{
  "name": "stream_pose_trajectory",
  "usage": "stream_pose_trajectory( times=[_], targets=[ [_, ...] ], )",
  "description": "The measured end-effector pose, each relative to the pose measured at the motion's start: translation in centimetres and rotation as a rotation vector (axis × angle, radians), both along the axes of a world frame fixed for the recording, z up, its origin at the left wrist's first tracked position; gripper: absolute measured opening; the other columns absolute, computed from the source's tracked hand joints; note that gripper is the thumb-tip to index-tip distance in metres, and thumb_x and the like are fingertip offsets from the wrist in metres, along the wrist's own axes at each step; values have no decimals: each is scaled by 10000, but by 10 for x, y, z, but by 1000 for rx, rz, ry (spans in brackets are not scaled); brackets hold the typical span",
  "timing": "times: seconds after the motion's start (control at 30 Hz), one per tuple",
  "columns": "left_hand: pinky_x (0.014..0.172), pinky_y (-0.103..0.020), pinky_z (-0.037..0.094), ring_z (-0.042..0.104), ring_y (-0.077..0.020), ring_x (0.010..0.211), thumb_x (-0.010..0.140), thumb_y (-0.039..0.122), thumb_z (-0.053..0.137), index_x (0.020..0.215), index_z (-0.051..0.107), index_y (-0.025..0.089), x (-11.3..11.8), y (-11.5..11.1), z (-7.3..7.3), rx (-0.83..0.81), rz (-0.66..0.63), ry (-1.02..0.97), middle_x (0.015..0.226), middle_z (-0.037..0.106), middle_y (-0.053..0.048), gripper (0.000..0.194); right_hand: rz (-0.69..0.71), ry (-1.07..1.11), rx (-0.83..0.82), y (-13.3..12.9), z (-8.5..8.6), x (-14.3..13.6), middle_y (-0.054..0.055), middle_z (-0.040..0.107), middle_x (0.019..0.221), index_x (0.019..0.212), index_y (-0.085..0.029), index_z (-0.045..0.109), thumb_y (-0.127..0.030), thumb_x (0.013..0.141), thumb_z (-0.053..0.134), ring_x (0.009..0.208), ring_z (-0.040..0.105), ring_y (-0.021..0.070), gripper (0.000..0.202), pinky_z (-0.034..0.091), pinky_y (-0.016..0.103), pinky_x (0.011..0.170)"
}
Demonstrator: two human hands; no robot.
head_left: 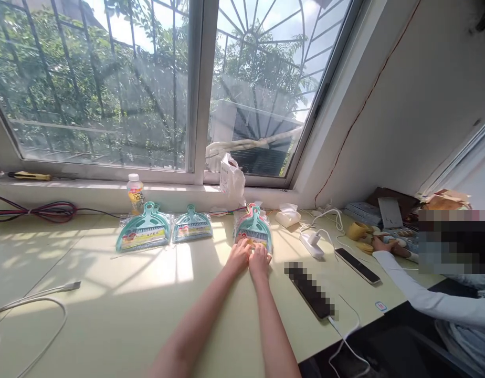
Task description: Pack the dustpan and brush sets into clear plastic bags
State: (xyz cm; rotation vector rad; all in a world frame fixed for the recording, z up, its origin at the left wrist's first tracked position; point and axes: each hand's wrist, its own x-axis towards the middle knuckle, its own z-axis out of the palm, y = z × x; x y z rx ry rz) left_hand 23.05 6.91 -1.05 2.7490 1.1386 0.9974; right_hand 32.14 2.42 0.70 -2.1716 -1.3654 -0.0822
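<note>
A: Where are the two bare hands?

B: Side by side, at the front edge of a teal plastic dustpan-and-brush set in clear wrapping. The left hand touches its lower left part, the right hand the lower right, thumbs close together.

A: Are the fingers clamped on it?

B: I can't tell. They curl over the lower edge of the wrapping, but whether they pinch it or only rest there is hidden.

A: And where does that set lie?

B: Toward the back of the pale yellow-green table, near the window, handle pointing away from the person. A pinkish-red edge shows behind its handle.

A: Anything like it nearby?

B: Two more wrapped teal sets to the left: a smaller-looking one and, farther left, a larger-looking one just in front of a clear bottle with a yellow label and white cap.

A: On the right?

B: A white tissue packet, a white power strip, a slim dark phone, then another person's white-sleeved arm.
</note>
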Motion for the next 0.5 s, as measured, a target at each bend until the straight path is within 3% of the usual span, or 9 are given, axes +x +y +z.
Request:
stream_pose_trajectory(
  times=[0.17,0.3,0.4,0.5],
  targets=[
    [967,-397,527,571,-255,1244,909,138,495,995,650,189,0,-2,4,-21,-19,-26,1328,594,-130,185,-13,0,-21,2,6,-1,137,569,1371,1232,-258,625,-105,864,428,1284,519,283,444,394,421,971],
    [980,-403,542,581,-246,1237,848,82,536,1164,598,200,-10,-15,11,-94,-104,-69,1339,575,-131,344,5,-8,46,-9,18,-1,154,648,1221,1178,-223,645,-133,888,409,1170,587,293,384,389,428,975],
    [1034,-412,514,553,-234,1277,831,57,518,1318,494,206,-30,-34,18,-106,-159,-143,1355,548,-130,510,82,2,185,-27,40,-13,152,681,1142,1155,-182,641,-189,922,375,1094,618,283,354,400,442,982],
    [1092,-445,463,486,-237,1347,876,87,460,1401,403,198,-69,-60,23,-82,-80,-246,1402,505,-143,539,198,66,331,-60,69,-38,128,694,1095,1136,-207,643,-249,942,297,933,660,249,399,476,435,914]
  ],
)
